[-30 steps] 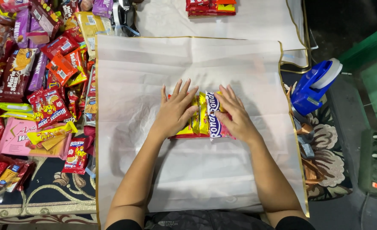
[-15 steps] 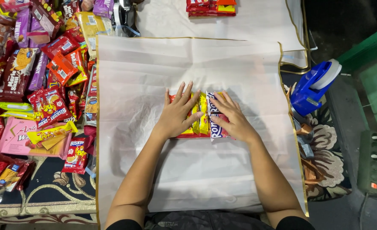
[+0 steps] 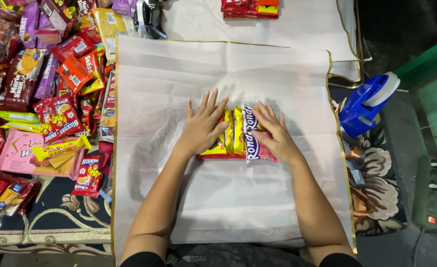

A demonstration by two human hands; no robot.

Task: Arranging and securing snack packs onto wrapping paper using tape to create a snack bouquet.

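A small stack of snack packets (image 3: 238, 133), yellow, red and pink, lies in the middle of a white sheet with a gold edge (image 3: 228, 74). My left hand (image 3: 204, 126) rests flat on the left part of the stack, fingers spread. My right hand (image 3: 272, 133) lies flat on the right part, over a pink and white packet. Both palms press down on the packets; neither hand curls around one.
A heap of red, purple and pink snack packets (image 3: 45, 89) covers the patterned cloth to the left. A blue tape dispenser (image 3: 366, 104) stands at the right. More red packets (image 3: 250, 8) lie on a second white sheet at the back. A power strip (image 3: 428, 198) lies far right.
Both hands have shifted slightly on the stack, pressing the packets together; the stack stays in the same spot on the sheet.
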